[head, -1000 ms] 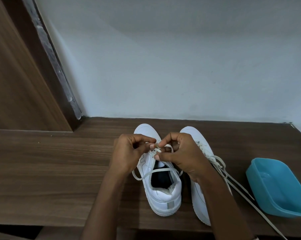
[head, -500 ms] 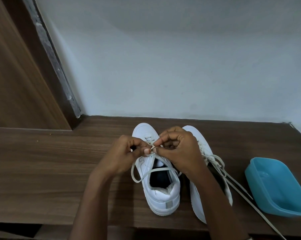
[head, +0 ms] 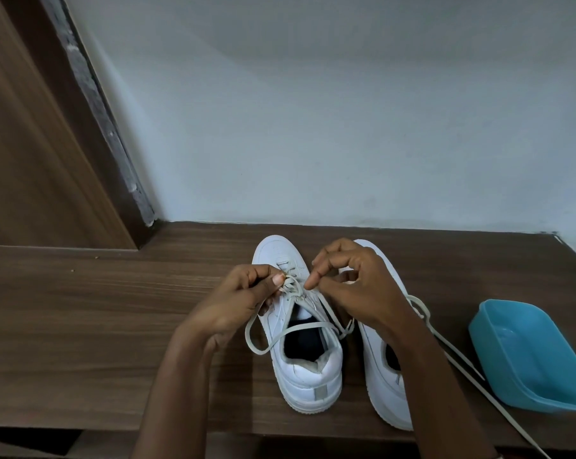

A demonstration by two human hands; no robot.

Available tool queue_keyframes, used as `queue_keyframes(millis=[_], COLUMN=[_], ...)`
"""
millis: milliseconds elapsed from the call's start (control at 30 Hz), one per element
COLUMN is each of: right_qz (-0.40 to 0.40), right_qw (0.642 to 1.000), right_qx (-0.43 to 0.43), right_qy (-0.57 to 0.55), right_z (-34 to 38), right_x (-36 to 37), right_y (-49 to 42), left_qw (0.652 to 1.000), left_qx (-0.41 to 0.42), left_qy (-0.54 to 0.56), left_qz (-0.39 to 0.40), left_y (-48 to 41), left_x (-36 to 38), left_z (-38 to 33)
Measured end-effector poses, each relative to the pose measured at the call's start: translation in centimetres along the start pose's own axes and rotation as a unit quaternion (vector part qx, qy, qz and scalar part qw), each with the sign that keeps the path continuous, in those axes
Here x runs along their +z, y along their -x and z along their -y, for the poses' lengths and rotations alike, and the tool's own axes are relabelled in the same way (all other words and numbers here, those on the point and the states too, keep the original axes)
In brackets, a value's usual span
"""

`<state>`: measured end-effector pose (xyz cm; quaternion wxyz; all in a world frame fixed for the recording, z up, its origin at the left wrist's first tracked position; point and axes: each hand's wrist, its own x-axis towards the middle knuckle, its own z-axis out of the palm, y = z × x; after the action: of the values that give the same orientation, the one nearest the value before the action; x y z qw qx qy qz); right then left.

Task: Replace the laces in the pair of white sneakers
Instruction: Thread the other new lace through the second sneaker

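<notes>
In the head view, the left sneaker (head: 305, 369) and the right sneaker (head: 377, 385) stand side by side on the wooden worktop (head: 81, 326), toes toward the wall. The left hand (head: 237, 303) pinches the lace (head: 293, 286) over the left sneaker's tongue. The right hand (head: 356, 286) is just beside it with its fingers curled; it may touch the lace, but I cannot tell whether it grips it. A blue container (head: 528, 352) lies to the right.

Two white sneakers stand side by side on the desk (head: 88, 329), toes toward the wall (head: 313, 127). My left grip (head: 237, 301) pinches the lace (head: 290, 330) over the left sneaker (head: 308, 372). My right grip (head: 362, 286) pinches it just beside. The right sneaker (head: 384, 392) trails a loose lace (head: 462, 363) past a blue tub (head: 528, 356).
</notes>
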<state>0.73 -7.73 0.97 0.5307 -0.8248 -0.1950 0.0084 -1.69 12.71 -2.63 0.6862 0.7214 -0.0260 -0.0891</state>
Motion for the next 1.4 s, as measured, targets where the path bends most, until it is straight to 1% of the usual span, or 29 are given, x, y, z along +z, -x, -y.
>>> queue_keyframes(millis=[100, 300, 400, 533, 633, 767, 933, 1200, 1300, 1400], right_qz=[0.063, 0.091, 0.081, 0.055, 0.050, 0.043, 0.049, 0.027, 0.030, 0.025], right_qw=[0.997, 0.992, 0.993, 0.995, 0.995, 0.993, 0.995, 0.994, 0.996, 0.997], right_qx=[0.000, -0.015, -0.017, -0.028, -0.024, -0.030, -0.031, -0.061, -0.040, -0.027], right_qy=[0.053, 0.087, 0.084, 0.080, 0.088, 0.103, 0.079, 0.089, 0.078, 0.061], right_z=[-0.2, -0.2, -0.2, -0.3, -0.3, -0.3, -0.6, -0.7, -0.5, -0.6], right_x=[0.3, 0.3, 0.3, 0.5, 0.6, 0.8, 0.9, 1.1, 1.0, 0.8], right_y=[0.0, -0.2, -0.1, -0.2, -0.3, -0.3, -0.3, -0.3, -0.2, -0.2], left_qw=[0.999, 0.998, 0.998, 0.999, 0.997, 0.993, 0.988, 0.986, 0.986, 0.988], left_qx=[-0.006, -0.016, -0.021, -0.033, -0.039, -0.058, -0.075, -0.091, -0.075, -0.042], left_qy=[-0.037, -0.064, -0.052, 0.003, 0.052, 0.091, 0.132, 0.135, 0.143, 0.129], left_qz=[-0.008, -0.018, -0.003, 0.030, 0.038, 0.042, 0.022, -0.026, -0.037, -0.076], left_y=[-0.1, 0.2, 0.3, 0.4, 0.3, 0.3, 0.4, 0.4, 0.4, 0.6], left_x=[0.0, -0.3, -0.2, 0.0, -0.1, -0.2, -0.3, -0.7, -1.1, -1.1], left_z=[-0.2, -0.8, -1.0, -1.0, -0.7, -0.5, -0.5, -0.2, -0.1, -0.5])
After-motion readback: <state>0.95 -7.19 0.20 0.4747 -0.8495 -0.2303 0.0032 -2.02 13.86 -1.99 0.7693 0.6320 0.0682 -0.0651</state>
